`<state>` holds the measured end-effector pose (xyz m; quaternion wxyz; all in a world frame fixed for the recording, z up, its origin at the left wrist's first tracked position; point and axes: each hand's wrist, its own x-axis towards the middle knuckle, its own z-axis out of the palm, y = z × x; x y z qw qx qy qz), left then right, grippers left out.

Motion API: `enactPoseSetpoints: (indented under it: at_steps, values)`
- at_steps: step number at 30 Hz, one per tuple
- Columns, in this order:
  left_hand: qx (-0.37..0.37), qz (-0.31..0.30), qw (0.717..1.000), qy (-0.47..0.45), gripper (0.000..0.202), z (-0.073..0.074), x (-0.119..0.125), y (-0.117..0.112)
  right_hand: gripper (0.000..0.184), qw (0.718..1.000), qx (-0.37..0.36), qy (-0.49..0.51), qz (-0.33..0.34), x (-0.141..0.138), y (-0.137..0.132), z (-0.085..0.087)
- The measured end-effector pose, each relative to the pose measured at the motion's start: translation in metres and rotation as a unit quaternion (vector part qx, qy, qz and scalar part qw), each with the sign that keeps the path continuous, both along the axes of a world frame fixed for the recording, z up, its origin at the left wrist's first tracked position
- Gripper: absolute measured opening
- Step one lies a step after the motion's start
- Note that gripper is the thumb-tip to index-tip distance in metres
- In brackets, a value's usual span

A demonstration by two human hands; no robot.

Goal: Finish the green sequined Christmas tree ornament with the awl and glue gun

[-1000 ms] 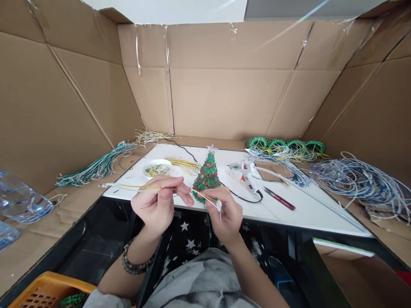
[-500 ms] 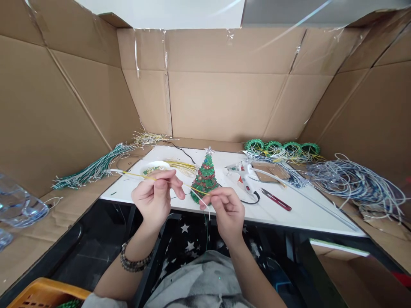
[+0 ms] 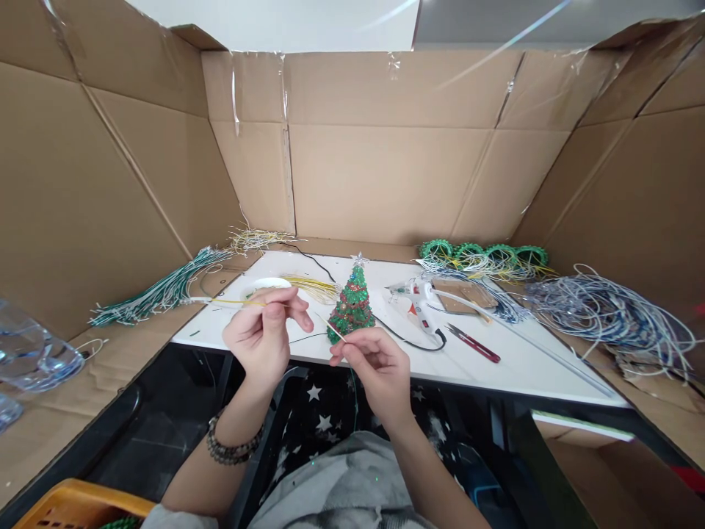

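Observation:
My left hand (image 3: 258,334) is raised over the table's front edge, thumb and forefinger pinched on a thin yellow wire (image 3: 234,301). That wire runs off to the left, with a white piece at its far end. Lower and to the right, my right hand (image 3: 377,367) pinches a thin white wire (image 3: 330,326), its tip pointing up and left toward my left fingers. A small gap separates the two hands. Just behind them stands a small green beaded Christmas tree (image 3: 352,303) with red garlands and a clear star on top.
A white glue gun (image 3: 421,301) and red-handled pliers (image 3: 474,343) lie right of the tree. Behind my left hand is a white dish (image 3: 269,282) beside yellow wires (image 3: 311,286). Green-white wire bundles (image 3: 165,286), green rings (image 3: 468,253) and tangled wires (image 3: 600,316) line the sides.
My right hand has shifted slightly left. The yellow strand that reached its fingers no longer shows there; only the white wire does. My left hand has barely moved.

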<state>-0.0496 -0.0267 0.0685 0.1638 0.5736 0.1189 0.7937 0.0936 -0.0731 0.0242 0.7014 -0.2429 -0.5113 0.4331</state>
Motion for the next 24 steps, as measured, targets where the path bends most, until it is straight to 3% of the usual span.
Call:
enactPoseSetpoints:
  at_steps: [4,10,15,21,24]
  values:
    - [-0.041,-0.063,0.997,0.033,0.020,0.001,0.004,0.000,0.007,0.999,-0.023,0.020,-0.024,-0.004,0.003,0.003]
    - [-0.155,-0.104,0.961,0.206,0.008,0.004,0.013,0.001,0.010,0.998,-0.024,0.052,-0.005,-0.005,0.013,0.003]
    - [-0.223,-0.115,0.947,0.201,0.011,0.003,0.011,0.005,0.010,0.999,-0.034,0.012,-0.036,0.000,0.019,0.001]
    - [-0.207,-0.101,0.949,0.218,0.009,0.002,0.011,0.006,0.010,0.982,0.010,-0.113,-0.150,0.003,0.020,-0.004]
    - [-0.191,-0.078,0.945,0.253,0.011,0.000,0.011,0.005,0.013,0.978,0.020,-0.137,-0.157,0.005,0.022,-0.005]
